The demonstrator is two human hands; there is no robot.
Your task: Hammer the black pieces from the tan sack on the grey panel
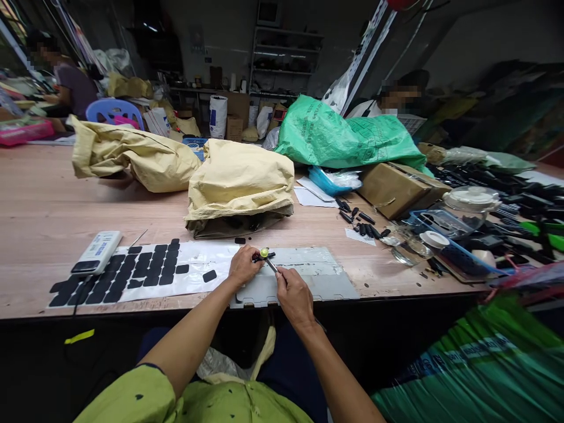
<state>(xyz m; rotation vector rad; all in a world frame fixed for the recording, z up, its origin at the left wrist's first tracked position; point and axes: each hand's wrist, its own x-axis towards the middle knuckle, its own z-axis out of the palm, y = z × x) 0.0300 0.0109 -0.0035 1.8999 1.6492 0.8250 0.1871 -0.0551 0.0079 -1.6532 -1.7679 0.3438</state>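
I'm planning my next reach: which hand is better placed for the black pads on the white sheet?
Probably your left hand: it's nearer the black pads on the white sheet, though it pinches a black part. Your right hand is farther and grips a metal tool.

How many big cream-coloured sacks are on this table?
2. The left sack lies in front of the blue chair; the right sack is beside it, nearer the camera. Others could be hidden behind them.

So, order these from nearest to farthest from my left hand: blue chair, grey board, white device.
1. Grey board, by your left hand.
2. White device, farther left on the table.
3. Blue chair, left, beyond the table.
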